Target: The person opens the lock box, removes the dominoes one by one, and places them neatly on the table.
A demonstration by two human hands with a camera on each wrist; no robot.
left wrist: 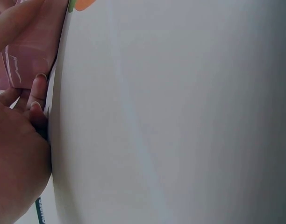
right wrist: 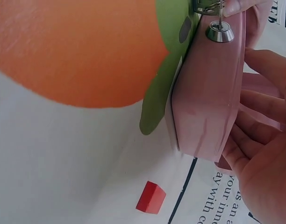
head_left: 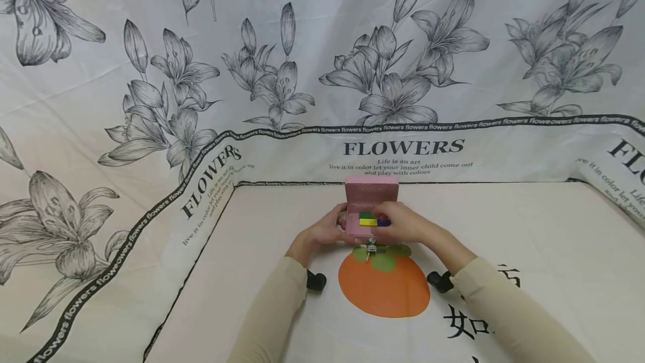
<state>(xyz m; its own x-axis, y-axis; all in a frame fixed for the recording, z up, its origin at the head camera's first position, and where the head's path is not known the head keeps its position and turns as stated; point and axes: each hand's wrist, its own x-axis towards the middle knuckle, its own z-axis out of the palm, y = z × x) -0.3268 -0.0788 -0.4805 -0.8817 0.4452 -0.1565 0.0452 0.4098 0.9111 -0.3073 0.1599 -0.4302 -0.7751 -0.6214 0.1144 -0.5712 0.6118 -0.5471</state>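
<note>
"While the left hand (head_left: 323,231) grips the box (head_left: 356,231) by its left side, where is the right hand (head_left: 404,223)?"

"Over the box, with its fingers at the blocks. Whether it pinches one, I can't tell: they are small in the head view, and the right wrist view doesn't show them."

"Which blocks?"

"A green block (head_left: 368,215), a yellow block (head_left: 368,222) just in front of it, and a blue block (head_left: 384,223) at the yellow one's right end, partly covered by the fingers. All three show within the box's outline."

"And the box itself?"

"On the cloth (head_left: 504,217), near the flowered sheet (head_left: 287,156) and just beyond a printed orange fruit (head_left: 384,290). Its lid (head_left: 372,191) stands raised on the far side, and a key (right wrist: 221,11) is in the lock (right wrist: 220,34) at the front."

"How does the left grip look up close?"

"Fingertips show at a corner of the box, and another finger lies along its wall."

"Anything outside it?"

"A red block (right wrist: 151,198) on the cloth, apart from the box, off its right end."
</note>
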